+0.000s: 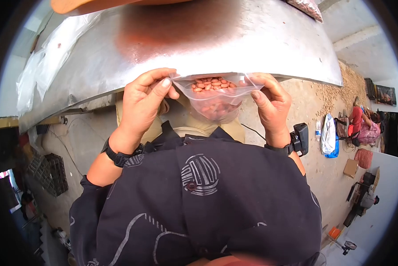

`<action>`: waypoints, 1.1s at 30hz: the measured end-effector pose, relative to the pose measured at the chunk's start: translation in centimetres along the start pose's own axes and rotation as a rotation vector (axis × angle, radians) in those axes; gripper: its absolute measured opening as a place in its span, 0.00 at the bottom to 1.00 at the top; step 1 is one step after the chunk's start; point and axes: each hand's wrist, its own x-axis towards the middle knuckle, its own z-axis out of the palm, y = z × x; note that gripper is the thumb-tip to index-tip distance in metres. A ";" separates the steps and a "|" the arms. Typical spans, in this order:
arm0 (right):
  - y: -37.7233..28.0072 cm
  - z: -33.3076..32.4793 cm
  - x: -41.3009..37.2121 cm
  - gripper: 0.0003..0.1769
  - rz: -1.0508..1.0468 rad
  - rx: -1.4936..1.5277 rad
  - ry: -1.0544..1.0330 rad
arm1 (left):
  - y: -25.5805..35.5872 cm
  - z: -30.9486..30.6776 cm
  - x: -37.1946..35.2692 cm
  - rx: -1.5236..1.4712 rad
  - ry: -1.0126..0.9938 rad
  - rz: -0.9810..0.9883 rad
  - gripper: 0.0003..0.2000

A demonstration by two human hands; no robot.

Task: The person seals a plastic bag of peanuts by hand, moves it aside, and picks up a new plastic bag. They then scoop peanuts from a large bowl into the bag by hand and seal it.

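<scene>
A clear plastic bag [216, 108] with reddish-brown peanuts [212, 84] in it hangs between my hands, in front of my dark patterned shirt. Its mouth is spread wide at the top. My left hand [148, 95] pinches one upper corner between thumb and fingers. The opposite corner is pinched by my right hand [272, 99]. Just beyond the bag runs the near edge of a shiny metal table [292, 48].
Sheets of clear plastic [52, 57] lie over the table's left end. An orange rounded object [88, 5] is at the top edge, and a filled bag [307, 8] at the far right. A black crate [52, 173] stands on the floor to the left. Another person [365, 126] sits at the right.
</scene>
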 end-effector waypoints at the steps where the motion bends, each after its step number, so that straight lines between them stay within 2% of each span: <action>1: 0.2 0.0 0.0 0.16 -0.024 -0.033 -0.003 | 0.0 -0.1 -0.1 0.000 0.012 -0.024 0.12; 4: 0.9 0.2 -0.6 0.14 -0.027 -0.052 0.062 | -0.4 0.0 0.1 0.018 0.026 0.040 0.11; 8: 2.1 0.0 -1.1 0.13 -0.040 -0.061 0.093 | -0.4 -0.4 0.0 0.046 0.011 -0.020 0.09; 9: 2.2 0.3 -1.1 0.08 -0.042 -0.026 0.129 | -0.2 -0.3 0.0 0.057 0.017 -0.003 0.08; 12: 2.2 0.7 -1.2 0.08 -0.053 -0.007 0.201 | -0.4 -0.1 0.2 0.034 0.034 0.059 0.08; 15: 1.8 0.2 -1.2 0.10 -0.107 -0.037 0.173 | -0.3 0.2 0.0 0.000 0.061 0.131 0.06; 21: -1.4 -0.9 -0.8 0.08 -0.147 -0.163 0.102 | 1.9 0.3 -0.8 0.145 0.032 0.338 0.04; 25: -3.1 -0.8 -0.7 0.05 -0.194 -0.179 0.140 | 3.0 0.2 -1.4 0.130 0.016 0.256 0.04; 28: -1.4 -0.7 -0.7 0.05 -0.074 -0.120 0.216 | 1.0 0.1 -0.2 0.071 0.062 -0.009 0.05; 29: -0.7 -0.9 -0.6 0.05 -0.056 -0.113 0.213 | 0.4 0.5 0.0 0.035 0.061 0.050 0.06; 32: -0.4 -0.6 0.1 0.07 -0.003 -0.026 0.230 | 1.2 0.2 0.6 0.120 0.059 -0.001 0.05; 33: -0.4 -0.4 0.3 0.07 0.011 0.015 0.239 | 1.0 0.1 0.7 0.048 0.026 0.017 0.07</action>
